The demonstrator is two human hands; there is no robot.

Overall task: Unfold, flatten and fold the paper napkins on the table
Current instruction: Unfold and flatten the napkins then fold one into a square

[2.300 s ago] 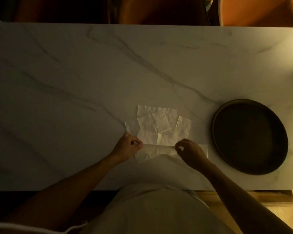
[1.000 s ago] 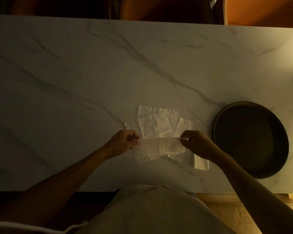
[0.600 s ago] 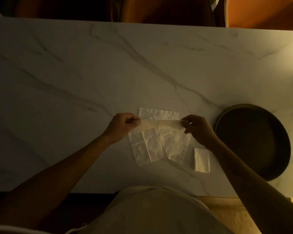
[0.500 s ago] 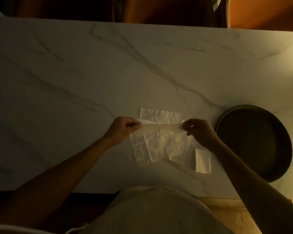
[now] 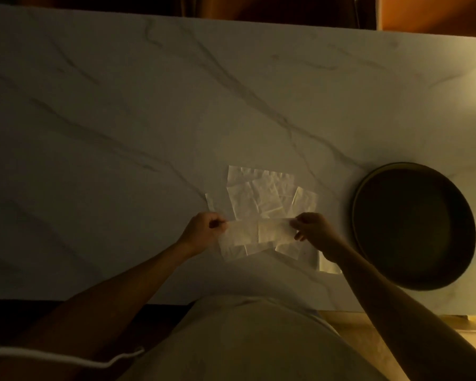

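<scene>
Between my two hands a white paper napkin is stretched, its upper edge lifted and the rest hanging toward me. My left hand pinches its left corner and my right hand pinches its right corner. Beyond it, crumpled unfolded napkins lie overlapping flat on the marble table. One small folded napkin lies under my right wrist, partly hidden.
A dark round tray with a raised rim stands on the table just right of my right hand. Chair backs line the far edge. The near table edge runs in front of my body.
Both hands carried the napkin's top edge away from me, laying it open, then pulled that edge back toward me. The napkins behind it are uncovered again.
</scene>
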